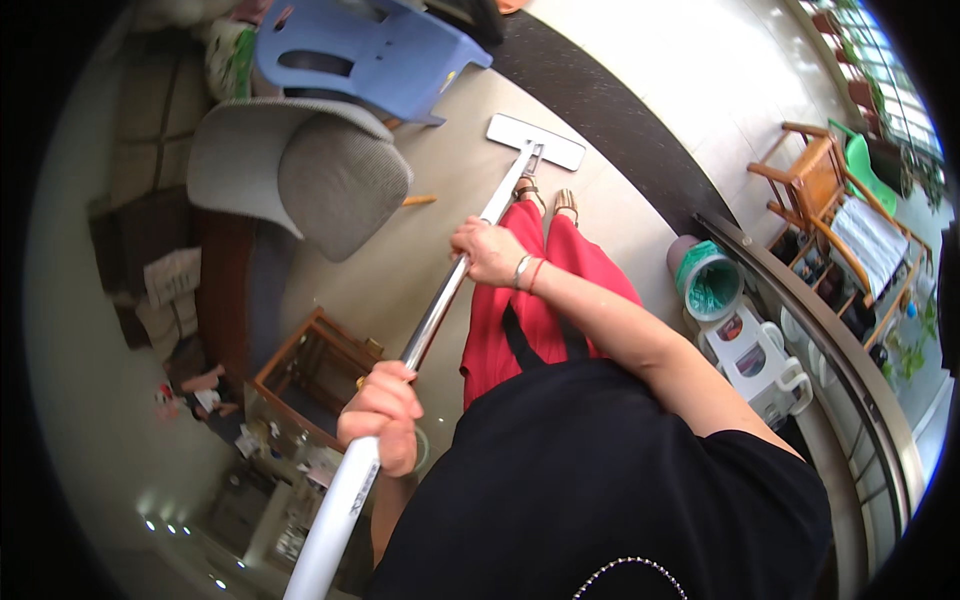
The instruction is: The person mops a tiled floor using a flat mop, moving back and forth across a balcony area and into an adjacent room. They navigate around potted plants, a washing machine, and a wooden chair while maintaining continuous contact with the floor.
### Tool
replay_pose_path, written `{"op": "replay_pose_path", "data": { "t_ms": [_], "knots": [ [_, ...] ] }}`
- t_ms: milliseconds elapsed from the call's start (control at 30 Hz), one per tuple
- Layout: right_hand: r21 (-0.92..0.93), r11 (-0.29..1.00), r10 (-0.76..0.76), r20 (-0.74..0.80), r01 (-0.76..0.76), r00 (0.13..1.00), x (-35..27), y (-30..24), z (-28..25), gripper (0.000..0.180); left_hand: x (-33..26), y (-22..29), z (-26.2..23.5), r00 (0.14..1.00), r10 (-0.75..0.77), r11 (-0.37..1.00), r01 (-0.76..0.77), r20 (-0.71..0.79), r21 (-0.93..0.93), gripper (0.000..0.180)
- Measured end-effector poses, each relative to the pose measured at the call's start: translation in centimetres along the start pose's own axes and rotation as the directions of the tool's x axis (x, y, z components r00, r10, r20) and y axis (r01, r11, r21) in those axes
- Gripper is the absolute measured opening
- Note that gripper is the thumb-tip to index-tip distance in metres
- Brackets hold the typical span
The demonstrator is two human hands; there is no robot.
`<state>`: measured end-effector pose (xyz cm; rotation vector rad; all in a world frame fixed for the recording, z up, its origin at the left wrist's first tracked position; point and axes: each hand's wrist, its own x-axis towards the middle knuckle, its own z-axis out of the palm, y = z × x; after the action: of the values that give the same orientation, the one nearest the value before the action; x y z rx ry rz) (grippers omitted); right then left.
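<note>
A flat mop runs slantwise across the view, its white and silver handle point(435, 318) passing through both my hands. My left hand point(383, 415) is wrapped round the upper handle, by the white grip. Further down, my right hand point(490, 252) is closed on the silver part, with bands on its wrist. The white rectangular mop head point(536, 141) lies flat on the tile floor point(455, 165), just beyond my sandalled feet point(566, 203). What is under the mop head is hidden.
A grey chair point(345, 180) and a blue plastic chair point(375, 60) stand left of the mop head. To the right are a bin with a green liner point(712, 285), a white plastic stool point(750, 360) and a sliding-door track point(800, 290). A wooden-framed table point(310, 375) sits at lower left.
</note>
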<state>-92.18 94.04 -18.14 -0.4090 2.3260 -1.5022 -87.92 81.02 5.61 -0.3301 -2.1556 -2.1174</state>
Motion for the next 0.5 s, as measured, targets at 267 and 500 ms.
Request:
{"op": "replay_pose_path", "data": {
  "t_ms": [267,500],
  "knots": [
    [-0.253,0.963,-0.062,0.144,0.098,0.988,-3.3,0.8,-2.4,0.011,-4.8,-0.8,4.0,0.995,0.075,0.995,-0.079,-0.065,-0.059,0.018],
    [-0.345,0.938,-0.018,0.054,0.036,0.998,-1.0,6.8,-7.4,0.008,-4.3,-7.3,8.3,0.983,0.162,0.985,-0.166,-0.086,-0.051,0.017]
  ]
}}
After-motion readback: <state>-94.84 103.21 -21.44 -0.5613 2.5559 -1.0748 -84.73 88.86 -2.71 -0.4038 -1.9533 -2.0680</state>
